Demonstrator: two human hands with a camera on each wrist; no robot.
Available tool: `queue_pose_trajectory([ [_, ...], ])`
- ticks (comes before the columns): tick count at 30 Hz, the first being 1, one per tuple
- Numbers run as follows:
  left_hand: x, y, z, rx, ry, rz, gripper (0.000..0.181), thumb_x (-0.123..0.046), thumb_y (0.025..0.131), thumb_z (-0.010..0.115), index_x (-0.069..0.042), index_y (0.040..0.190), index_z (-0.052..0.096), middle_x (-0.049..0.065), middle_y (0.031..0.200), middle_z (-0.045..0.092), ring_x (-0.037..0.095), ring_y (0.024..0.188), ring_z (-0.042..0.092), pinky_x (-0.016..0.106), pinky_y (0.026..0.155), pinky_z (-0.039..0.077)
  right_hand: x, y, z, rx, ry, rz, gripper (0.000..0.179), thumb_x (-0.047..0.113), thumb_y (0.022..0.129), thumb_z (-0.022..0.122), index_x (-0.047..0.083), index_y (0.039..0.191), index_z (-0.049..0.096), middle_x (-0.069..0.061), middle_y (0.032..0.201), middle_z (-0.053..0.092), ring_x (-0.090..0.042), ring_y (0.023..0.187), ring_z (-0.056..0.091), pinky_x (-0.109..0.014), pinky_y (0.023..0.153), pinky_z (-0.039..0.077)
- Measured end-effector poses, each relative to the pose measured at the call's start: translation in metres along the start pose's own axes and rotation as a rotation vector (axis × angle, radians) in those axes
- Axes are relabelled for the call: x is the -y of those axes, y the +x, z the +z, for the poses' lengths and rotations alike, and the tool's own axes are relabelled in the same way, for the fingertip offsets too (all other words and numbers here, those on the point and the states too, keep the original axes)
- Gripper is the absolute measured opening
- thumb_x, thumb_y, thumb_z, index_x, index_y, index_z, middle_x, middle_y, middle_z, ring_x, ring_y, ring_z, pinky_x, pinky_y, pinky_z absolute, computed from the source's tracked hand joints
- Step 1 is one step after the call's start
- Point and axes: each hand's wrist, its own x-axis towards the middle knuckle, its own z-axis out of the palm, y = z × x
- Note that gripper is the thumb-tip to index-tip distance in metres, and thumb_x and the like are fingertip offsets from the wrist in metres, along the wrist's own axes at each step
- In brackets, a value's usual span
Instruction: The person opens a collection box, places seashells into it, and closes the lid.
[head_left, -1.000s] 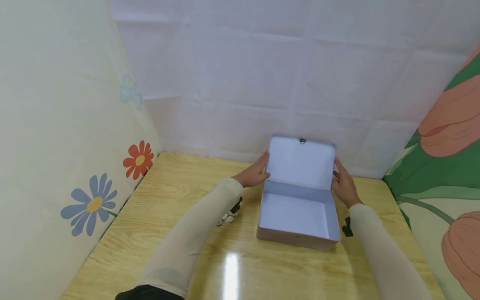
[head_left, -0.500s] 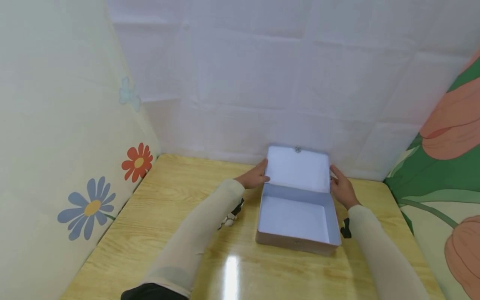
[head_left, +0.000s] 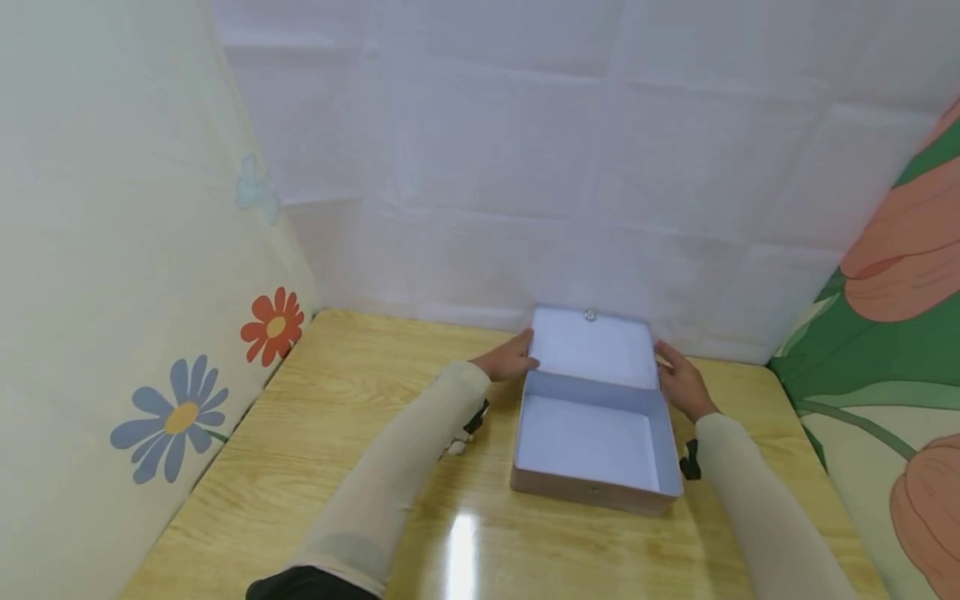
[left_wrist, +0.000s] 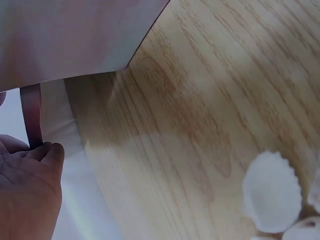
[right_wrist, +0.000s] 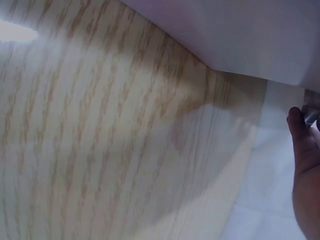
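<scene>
A box [head_left: 585,492] with a pale lining and a hinged lid [head_left: 592,346] stands on the wooden table. The lid is tipped back behind it, with a small clasp [head_left: 590,315] at its far edge. My left hand [head_left: 504,360] grips the lid's left edge, thumb in front. On the right edge, my right hand [head_left: 686,383] holds the lid the same way. The left wrist view shows the left hand's fingers [left_wrist: 50,152] bent at the lid's thin side [left_wrist: 32,115]. In the right wrist view the right thumb [right_wrist: 298,127] reaches up to the lid, other fingers mostly hidden.
Seashells [left_wrist: 272,192] lie on the table left of the box, partly behind the left sleeve [head_left: 405,454]. A white cloth backdrop [head_left: 450,167] hangs at the table's back edge. Flower-printed panels [head_left: 187,400] border the left and right sides.
The lid has tilted farther back and down toward the backdrop, its clasp edge sinking in the head view. Both hands have moved slightly down with it.
</scene>
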Motion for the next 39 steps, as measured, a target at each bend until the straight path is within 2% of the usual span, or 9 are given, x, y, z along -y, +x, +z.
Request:
queue_pose_trajectory([
  [5, 0.001, 0.002, 0.001, 0.012, -0.008, -0.015, 0.075, -0.026, 0.099, 0.043, 0.012, 0.150, 0.003, 0.026, 0.158, 0.001, 0.033, 0.147, 0.003, 0.036, 0.119, 0.005, 0.000, -0.002, -0.001, 0.008, -0.025, 0.007, 0.053, 0.007, 0.102, 0.041, -0.002, 0.152, 0.025, -0.022, 0.153, 0.029, -0.043, 0.135, 0.035, -0.051, 0.112, 0.028],
  [10, 0.005, 0.004, 0.003, 0.023, 0.004, -0.041, 0.075, -0.029, 0.100, 0.042, 0.010, 0.151, 0.002, 0.023, 0.159, 0.001, 0.030, 0.148, 0.003, 0.035, 0.119, 0.006, 0.000, -0.003, -0.001, 0.011, -0.042, 0.001, 0.052, 0.007, 0.101, 0.041, -0.003, 0.151, 0.027, -0.024, 0.152, 0.031, -0.044, 0.135, 0.034, -0.052, 0.111, 0.029],
  [16, 0.008, 0.002, 0.003, 0.014, 0.012, -0.039, 0.075, -0.030, 0.101, 0.042, 0.011, 0.150, 0.003, 0.024, 0.159, 0.002, 0.031, 0.147, 0.005, 0.036, 0.119, 0.006, 0.003, -0.005, 0.002, 0.022, -0.050, 0.018, 0.052, 0.007, 0.102, 0.039, -0.002, 0.151, 0.027, -0.024, 0.152, 0.030, -0.045, 0.134, 0.036, -0.054, 0.108, 0.034],
  [19, 0.007, -0.002, 0.000, 0.005, 0.024, -0.020, 0.075, -0.034, 0.103, 0.040, 0.009, 0.151, 0.002, 0.023, 0.159, 0.002, 0.030, 0.147, 0.004, 0.036, 0.119, 0.006, 0.004, -0.009, 0.000, -0.004, -0.029, -0.025, 0.050, 0.008, 0.103, 0.037, -0.001, 0.152, 0.027, -0.024, 0.152, 0.031, -0.043, 0.132, 0.040, -0.052, 0.104, 0.040],
  [22, 0.004, -0.011, -0.008, -0.027, 0.035, 0.030, 0.073, -0.035, 0.104, 0.038, 0.006, 0.152, 0.003, 0.021, 0.160, 0.003, 0.029, 0.148, 0.004, 0.036, 0.119, 0.006, 0.007, -0.017, -0.007, -0.052, 0.002, -0.125, 0.049, 0.009, 0.105, 0.037, -0.001, 0.151, 0.027, -0.024, 0.151, 0.034, -0.042, 0.131, 0.042, -0.051, 0.101, 0.043],
  [26, -0.003, -0.036, -0.018, -0.087, 0.050, 0.126, 0.069, -0.033, 0.106, 0.038, 0.004, 0.154, 0.005, 0.019, 0.161, 0.005, 0.029, 0.148, 0.006, 0.038, 0.119, 0.008, 0.014, -0.036, -0.014, -0.099, 0.014, -0.268, 0.048, 0.012, 0.105, 0.041, -0.001, 0.150, 0.029, -0.024, 0.148, 0.038, -0.043, 0.130, 0.042, -0.056, 0.102, 0.040],
  [30, -0.012, -0.073, -0.022, -0.138, 0.063, 0.180, 0.068, -0.035, 0.106, 0.038, -0.001, 0.155, 0.005, 0.016, 0.161, 0.006, 0.029, 0.148, 0.007, 0.039, 0.119, 0.008, 0.018, -0.068, -0.011, -0.097, -0.024, -0.332, 0.050, 0.015, 0.105, 0.045, 0.000, 0.150, 0.031, -0.025, 0.148, 0.038, -0.045, 0.131, 0.039, -0.061, 0.101, 0.038],
  [34, -0.012, -0.117, -0.019, -0.157, 0.048, 0.168, 0.068, -0.037, 0.106, 0.038, -0.005, 0.156, 0.006, 0.013, 0.162, 0.007, 0.027, 0.148, 0.008, 0.043, 0.119, 0.010, 0.016, -0.101, -0.003, -0.087, -0.099, -0.345, 0.053, 0.017, 0.104, 0.048, 0.000, 0.151, 0.030, -0.026, 0.148, 0.036, -0.044, 0.133, 0.036, -0.061, 0.097, 0.041],
  [39, 0.005, -0.166, -0.007, -0.174, 0.026, 0.091, 0.071, -0.045, 0.104, 0.038, -0.010, 0.157, 0.007, 0.010, 0.162, 0.009, 0.028, 0.147, 0.010, 0.050, 0.117, 0.016, 0.013, -0.137, 0.002, -0.083, -0.201, -0.317, 0.063, 0.025, 0.102, 0.053, 0.004, 0.153, 0.024, -0.028, 0.149, 0.028, -0.048, 0.130, 0.035, -0.066, 0.095, 0.039],
])
